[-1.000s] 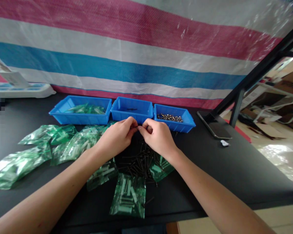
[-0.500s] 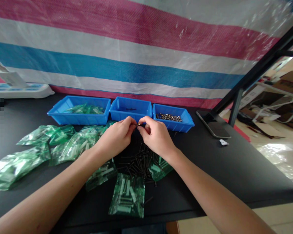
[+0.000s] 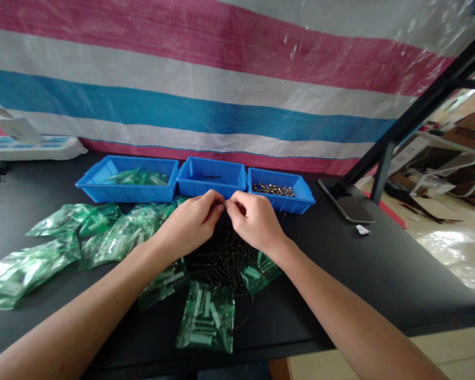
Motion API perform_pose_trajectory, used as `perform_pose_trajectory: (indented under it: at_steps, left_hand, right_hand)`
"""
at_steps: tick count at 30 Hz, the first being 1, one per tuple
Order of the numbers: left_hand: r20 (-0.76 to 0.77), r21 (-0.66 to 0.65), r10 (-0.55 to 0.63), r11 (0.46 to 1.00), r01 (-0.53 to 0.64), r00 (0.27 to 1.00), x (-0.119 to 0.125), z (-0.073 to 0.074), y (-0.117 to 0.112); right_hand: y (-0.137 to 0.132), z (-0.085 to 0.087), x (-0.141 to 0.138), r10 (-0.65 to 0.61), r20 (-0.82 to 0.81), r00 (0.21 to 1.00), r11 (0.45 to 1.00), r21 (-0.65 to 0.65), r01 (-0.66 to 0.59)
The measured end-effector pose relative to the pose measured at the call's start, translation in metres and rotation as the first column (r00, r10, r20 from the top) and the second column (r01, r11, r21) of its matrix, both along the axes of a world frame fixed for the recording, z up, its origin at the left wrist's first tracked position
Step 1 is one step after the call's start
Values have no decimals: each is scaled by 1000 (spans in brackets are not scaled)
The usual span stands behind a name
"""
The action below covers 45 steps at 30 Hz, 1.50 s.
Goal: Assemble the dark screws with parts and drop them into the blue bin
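My left hand (image 3: 190, 224) and my right hand (image 3: 255, 221) meet fingertip to fingertip just in front of the middle blue bin (image 3: 211, 178). Both are pinched on a small part between them, too small to make out. Below the hands lies a loose pile of thin black screws (image 3: 221, 261) on the black table (image 3: 360, 274). Green plastic bags of small parts (image 3: 208, 316) lie around the pile and to the left.
Three blue bins stand in a row at the back: the left bin (image 3: 126, 179) holds green bags, the right bin (image 3: 281, 191) holds small metal pieces. A phone (image 3: 346, 207) and a small white object (image 3: 363, 230) lie at right. A striped tarp (image 3: 206, 84) hangs behind.
The hands stayed together in front of the middle bin; the fingertips shifted slightly and closed tighter against each other. Nothing else moved.
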State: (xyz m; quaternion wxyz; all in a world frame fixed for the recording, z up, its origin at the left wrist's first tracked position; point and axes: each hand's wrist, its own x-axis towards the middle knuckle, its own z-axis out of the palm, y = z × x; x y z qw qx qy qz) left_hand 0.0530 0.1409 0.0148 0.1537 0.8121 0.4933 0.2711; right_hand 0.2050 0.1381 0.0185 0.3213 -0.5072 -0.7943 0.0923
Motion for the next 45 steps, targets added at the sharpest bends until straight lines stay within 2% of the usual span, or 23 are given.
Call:
perform_pose_trajectory:
  at_steps: [11,17,23,30,36,45]
  left_hand:
    - [4,-24,25,999,-25,1000,2,2,-3]
    - [23,-34,57,998,-56,998,2,2,-3]
    - [51,-28,62,998,-60,997,1,5,-3]
    - [92,33,18,999,-21,996,0,7,-4]
    - [62,57,6,998,-10,998,0,5,-4]
    - [39,25,51,998,-52,998,0,8,-3]
  right_hand:
    - [0,1,-1,2,-43,999,1000,20,-1]
    - [1,0,0,51,-102,993,998,37,-47]
    - [1,-1,1,135,-91,987,989,72,-129]
    - [1,0,0,76,-68,995,996,53,-72]
    - [1,1,-1,52,-48,997,998,43,-50]
    - [0,1,1,102,-105,989,994,59,-96]
